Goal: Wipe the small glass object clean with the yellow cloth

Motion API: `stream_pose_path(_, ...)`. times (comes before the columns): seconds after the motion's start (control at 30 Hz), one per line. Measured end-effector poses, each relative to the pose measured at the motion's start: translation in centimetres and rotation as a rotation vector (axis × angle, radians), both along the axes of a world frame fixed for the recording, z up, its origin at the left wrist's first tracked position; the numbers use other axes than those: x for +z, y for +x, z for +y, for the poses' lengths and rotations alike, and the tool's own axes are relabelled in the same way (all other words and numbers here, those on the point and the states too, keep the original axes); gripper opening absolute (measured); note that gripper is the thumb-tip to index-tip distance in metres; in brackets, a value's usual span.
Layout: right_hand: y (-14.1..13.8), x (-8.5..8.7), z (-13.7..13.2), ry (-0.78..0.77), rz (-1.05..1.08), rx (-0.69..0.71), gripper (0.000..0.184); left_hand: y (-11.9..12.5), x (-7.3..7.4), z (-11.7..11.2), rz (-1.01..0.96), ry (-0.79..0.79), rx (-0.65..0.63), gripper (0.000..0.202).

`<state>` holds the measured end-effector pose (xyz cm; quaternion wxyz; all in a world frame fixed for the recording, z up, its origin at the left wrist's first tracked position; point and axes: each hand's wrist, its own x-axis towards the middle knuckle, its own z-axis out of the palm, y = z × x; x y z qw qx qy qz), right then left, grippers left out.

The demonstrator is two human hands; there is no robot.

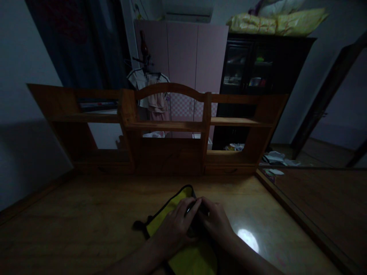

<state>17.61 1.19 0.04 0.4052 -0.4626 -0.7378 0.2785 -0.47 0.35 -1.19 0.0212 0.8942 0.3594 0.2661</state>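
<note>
A yellow-green fabric piece with black edging [190, 258], perhaps a flat bag, lies slanted on the wooden bed boards. A small black tab sticks out at its left corner. Over its middle, my left hand [180, 219] has its fingers bent and drawn together. Close against it, my right hand [216, 219] is also closed, the fingertips of both hands meeting. Between them is something dark with a small shiny spot; the hands and the dim light hide what it is.
Ahead stands a wooden headboard with open shelves [166, 125]. A raised wooden rail [298, 217] runs along the right. Farther back are a pink wardrobe [182, 57], a black cabinet [266, 65] with yellow bundles [275, 25] on top, and hanging clothes [156, 95]. Light glares right of the hands.
</note>
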Motion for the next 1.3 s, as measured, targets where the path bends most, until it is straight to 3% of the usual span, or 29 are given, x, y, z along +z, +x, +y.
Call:
stream_pose_path(0.13, 0.0, 0.2, -0.2, 0.013, 0.034, 0.074, 0.023, 0.1, 0.1, 0.0, -0.010, 0.012, -0.006, 0.109)
stream_pose_path(0.43, -0.1, 1.1, -0.4, 0.048, 0.009, 0.090, 0.027, 0.1, 0.7, -0.1, -0.015, -0.006, -0.022, 0.103)
stream_pose_path(0.9, -0.2, 0.4, -0.3, 0.012, 0.063, 0.038, 0.020, 0.1, 0.2, 0.0, -0.018, -0.013, 0.001, 0.105)
stream_pose_path(1.3, -0.2, 0.3, -0.1, 0.061, -0.032, -0.056, 0.021, 0.0, 0.1, 0.0, -0.025, 0.016, -0.003, 0.099)
